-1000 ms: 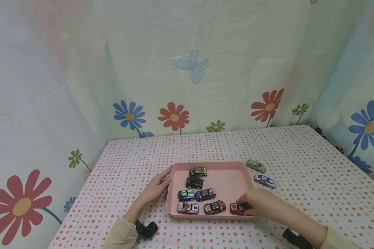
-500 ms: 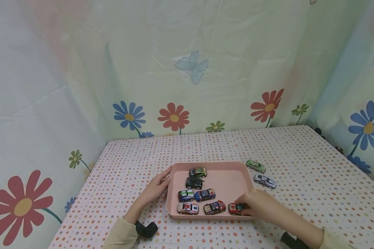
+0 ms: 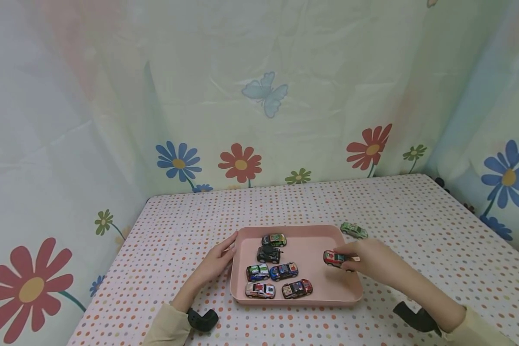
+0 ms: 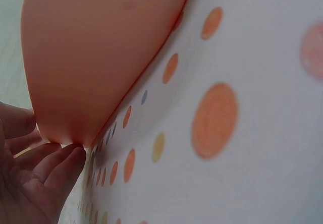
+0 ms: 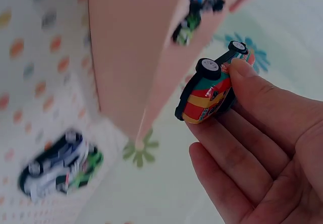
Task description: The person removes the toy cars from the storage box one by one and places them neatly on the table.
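Note:
My right hand (image 3: 369, 257) pinches a red toy car (image 3: 334, 258) between thumb and fingers, above the right part of the pink tray (image 3: 311, 302). In the right wrist view, the toy car (image 5: 207, 90) shows its black wheels, with red, yellow and green markings. At the tray's left side, my left hand (image 3: 216, 262) touches the outer wall near the far corner. In the left wrist view, the fingertips (image 4: 75, 151) of that hand rest against the tray's corner (image 4: 81, 82). Several toy cars, among them a white-and-red one (image 3: 260, 290) and a dark one (image 3: 297, 289), stand inside.
A green toy car (image 3: 353, 230) stands on the dotted tablecloth (image 3: 190, 216) beyond the tray's right corner. A white toy car (image 5: 50, 166) is near it, hidden behind my right hand in the head view. A floral curtain (image 3: 268, 57) hangs behind the table.
My right hand has lifted the red toy car from the tray's near right corner and moved it away from me. My left hand stays at the tray's side.

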`<state>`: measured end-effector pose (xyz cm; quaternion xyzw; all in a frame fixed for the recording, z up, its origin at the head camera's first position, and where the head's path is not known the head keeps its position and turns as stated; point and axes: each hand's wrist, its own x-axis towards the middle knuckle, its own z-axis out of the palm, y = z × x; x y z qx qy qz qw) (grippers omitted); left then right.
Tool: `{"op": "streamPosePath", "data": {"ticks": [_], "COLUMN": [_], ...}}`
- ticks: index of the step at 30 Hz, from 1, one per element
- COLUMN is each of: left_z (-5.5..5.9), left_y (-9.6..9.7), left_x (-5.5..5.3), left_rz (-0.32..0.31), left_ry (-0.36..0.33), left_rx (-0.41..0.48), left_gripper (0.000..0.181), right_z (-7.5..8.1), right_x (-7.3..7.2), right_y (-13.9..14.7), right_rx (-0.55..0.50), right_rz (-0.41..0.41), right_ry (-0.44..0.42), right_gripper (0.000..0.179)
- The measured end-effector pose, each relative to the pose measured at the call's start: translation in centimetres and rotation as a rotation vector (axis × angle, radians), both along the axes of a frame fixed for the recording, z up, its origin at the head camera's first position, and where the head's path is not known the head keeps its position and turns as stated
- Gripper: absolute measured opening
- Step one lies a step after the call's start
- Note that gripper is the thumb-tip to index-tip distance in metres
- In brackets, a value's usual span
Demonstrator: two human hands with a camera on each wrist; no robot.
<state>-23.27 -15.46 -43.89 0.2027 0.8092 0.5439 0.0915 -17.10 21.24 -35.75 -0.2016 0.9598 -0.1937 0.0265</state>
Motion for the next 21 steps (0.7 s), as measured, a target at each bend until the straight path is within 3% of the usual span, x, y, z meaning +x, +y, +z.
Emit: {"op": "streamPosePath", "data": {"ticks": [3,8,13,18,21], "left_z": [0.0,-0.1,0.3,1.9,1.8], "left_y": [0.0,-0.1,0.1,0.5,0.4], "left_x": [0.0,-0.1,0.3,1.3,1.2], "left_rz": [-0.009,-0.008,-0.006,-0.004,0.002], "left_ry": [0.004,0.007,0.012,0.016,0.016], "left_rx": [0.012,0.02,0.02,0.024,0.013], "left_gripper": [0.048,0.048,0.048,0.047,0.047], "right_z": [0.4,0.4,-0.2,-1.1,-1.6], "right_x": [-0.5,-1.1,-1.3,-1.1,-1.0], "right_y": [1.3,3.5,5.1,6.1,6.4], "right_rx": [-0.005,0.012,0.017,0.046,0.074], "right_rz": [-0.007,-0.036,-0.058,-0.095,-0.116], "right_ry": [0.053,0.068,0.052,0.0,-0.03], "right_gripper": [0.032,0.032,0.031,0.032,0.033]}}
